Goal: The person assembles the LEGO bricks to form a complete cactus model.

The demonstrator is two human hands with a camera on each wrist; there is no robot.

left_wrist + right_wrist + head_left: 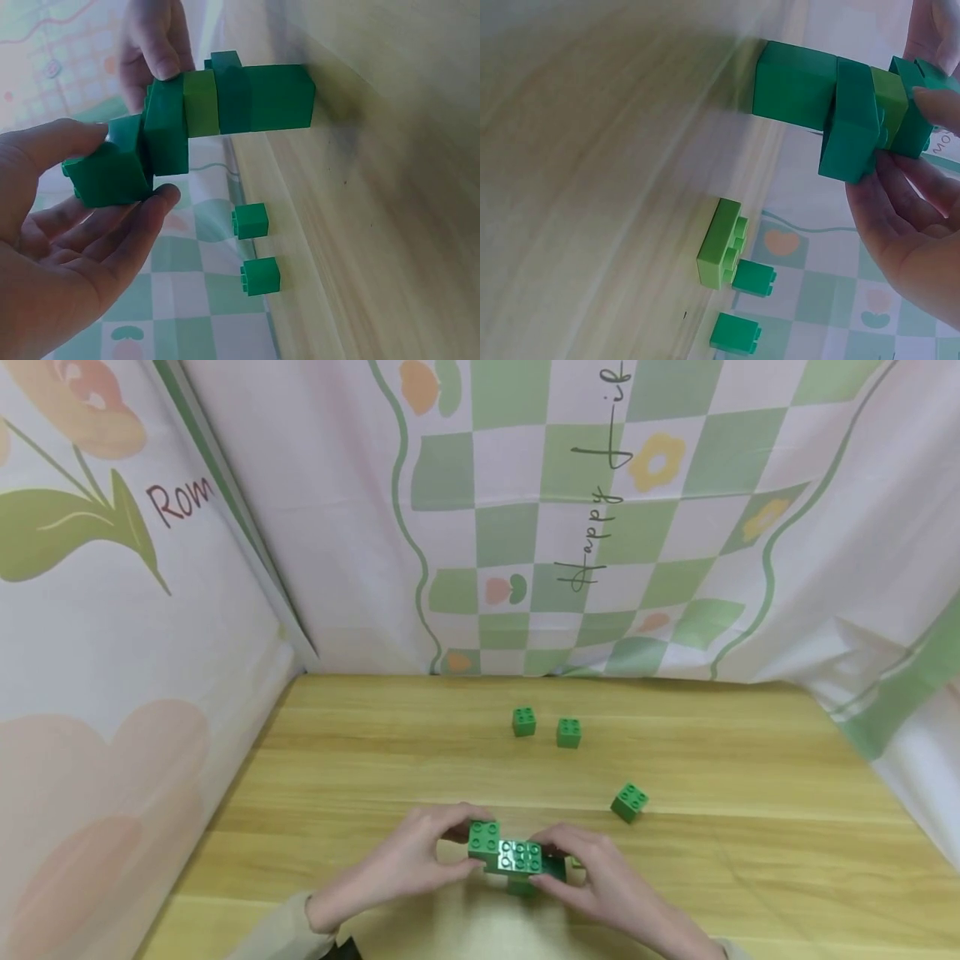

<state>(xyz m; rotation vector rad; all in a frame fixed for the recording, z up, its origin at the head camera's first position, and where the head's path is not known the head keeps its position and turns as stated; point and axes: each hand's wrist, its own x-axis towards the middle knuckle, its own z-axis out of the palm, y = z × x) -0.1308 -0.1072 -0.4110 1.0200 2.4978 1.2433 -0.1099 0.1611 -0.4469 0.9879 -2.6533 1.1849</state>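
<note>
A stack of toy building bricks stands near the table's front, with a square green base block (281, 97), a long green brick (851, 120) and a light green brick (201, 103) above it. Topmost in the layers is another long green brick (520, 856), its studs facing up. My left hand (420, 852) pinches a square green brick (483, 837) between thumb and fingers, over the left end of that top brick. From the other side, my right hand (600, 877) grips the top long brick, thumb in front and fingers behind.
Three loose square green bricks lie on the wooden table (360, 760): two farther back (524, 722) (568, 733) and one to the right (629, 802). A loose light green brick (720, 244) is mostly hidden behind my right hand in the head view. Patterned curtains (337, 568) border the table.
</note>
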